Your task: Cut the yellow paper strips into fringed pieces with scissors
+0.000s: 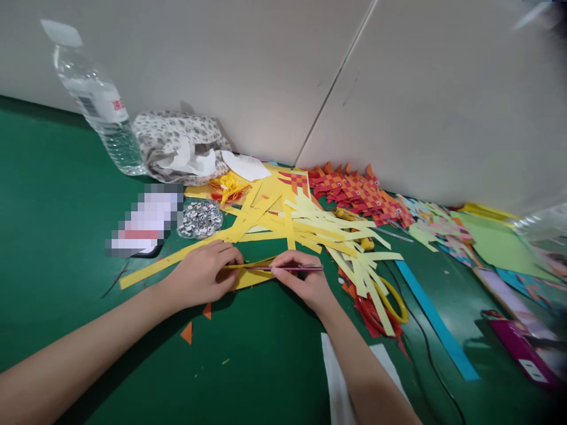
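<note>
My left hand is closed, its fingertips pinching the left end of a piece of yellow paper just above the green table. My right hand holds a thin purple stick-like tool between thumb and fingers, lying nearly level across the paper's right end. The tool's exact kind is unclear. Part of the paper is hidden behind my fingers. Just beyond both hands lies a loose heap of yellow paper strips, with one long strip reaching out to the left beneath my wrist.
At the left stand a water bottle, a phone and a bag of googly eyes. Red-orange woven paper fish lie along the wall. Scissors, a blue strip, a black cable and a magenta device lie rightward.
</note>
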Demonstrator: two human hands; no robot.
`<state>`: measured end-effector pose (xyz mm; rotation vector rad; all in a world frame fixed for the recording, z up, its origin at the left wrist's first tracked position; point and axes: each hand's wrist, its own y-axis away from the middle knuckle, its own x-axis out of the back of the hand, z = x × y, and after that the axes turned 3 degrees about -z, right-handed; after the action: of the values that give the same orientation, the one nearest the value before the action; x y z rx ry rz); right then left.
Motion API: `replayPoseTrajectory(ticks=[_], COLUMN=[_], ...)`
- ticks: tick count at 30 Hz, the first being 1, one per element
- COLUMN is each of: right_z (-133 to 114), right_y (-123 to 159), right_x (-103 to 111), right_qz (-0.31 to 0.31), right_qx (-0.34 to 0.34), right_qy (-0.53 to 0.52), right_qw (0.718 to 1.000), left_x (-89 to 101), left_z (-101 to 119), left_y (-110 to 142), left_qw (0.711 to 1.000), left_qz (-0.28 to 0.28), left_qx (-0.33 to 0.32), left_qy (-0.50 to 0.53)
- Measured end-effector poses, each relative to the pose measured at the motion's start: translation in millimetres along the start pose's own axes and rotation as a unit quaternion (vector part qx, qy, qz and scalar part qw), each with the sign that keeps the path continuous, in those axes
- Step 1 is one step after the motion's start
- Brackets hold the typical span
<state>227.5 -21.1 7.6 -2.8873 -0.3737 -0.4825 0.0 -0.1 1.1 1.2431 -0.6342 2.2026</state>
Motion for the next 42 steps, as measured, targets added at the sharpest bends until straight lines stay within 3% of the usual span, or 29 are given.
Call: replayPoseTrajectory(ticks=[29, 42], right_z=[8.9, 11.7], right_y=[-1.1, 0.6], right_x=[11.2, 13.7], right_qz=[0.032, 0.049], right_qx=[-0.060, -0.044], right_qy=[-0.029, -0.038], right_qw=[0.997, 0.997], left_x=[-0.4, -1.0], left_z=[0.4, -1.1], left_y=[-0.8, 0.6], left_qw=[1.000, 1.000], left_qz=[0.009, 0.002], left_qx=[0.001, 0.000], left_qy=[0.002, -0.017])
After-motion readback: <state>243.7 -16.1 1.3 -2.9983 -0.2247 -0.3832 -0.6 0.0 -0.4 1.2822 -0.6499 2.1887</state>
